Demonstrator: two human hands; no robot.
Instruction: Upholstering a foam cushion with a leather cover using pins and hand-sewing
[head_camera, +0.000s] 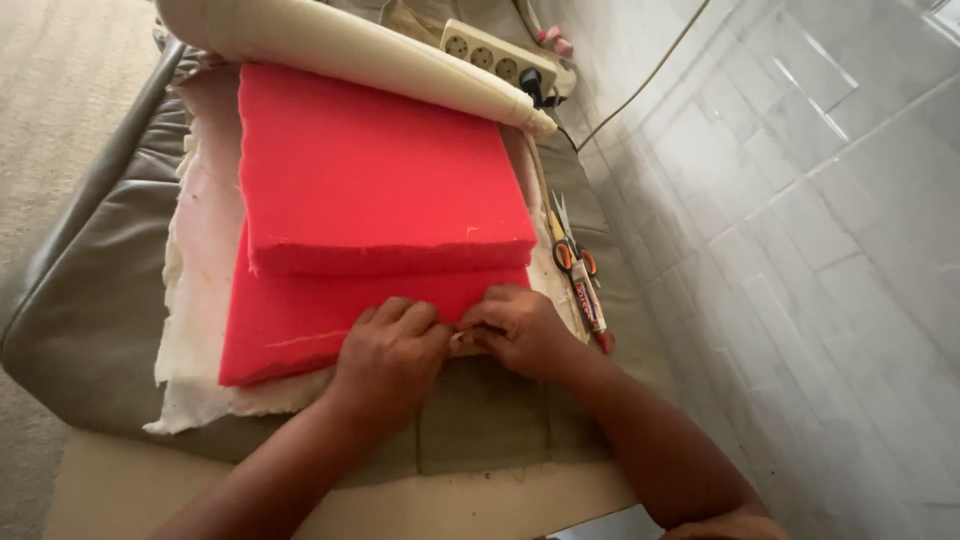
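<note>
My left hand (390, 355) and right hand (520, 330), fingers curled, meet at the near edge of the red foam slab (300, 325), pinching something small and pale I cannot identify.

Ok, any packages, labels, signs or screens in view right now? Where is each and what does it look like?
Tube: lies right of the red foam, beside the right hand; long, slim, with a printed label in white, red and dark colours and a red end.
Scissors: just above the tube, orange handles, no label.
Power strip: top of the view by the tiled wall, cream, no label visible.
No signs or screens.
</note>
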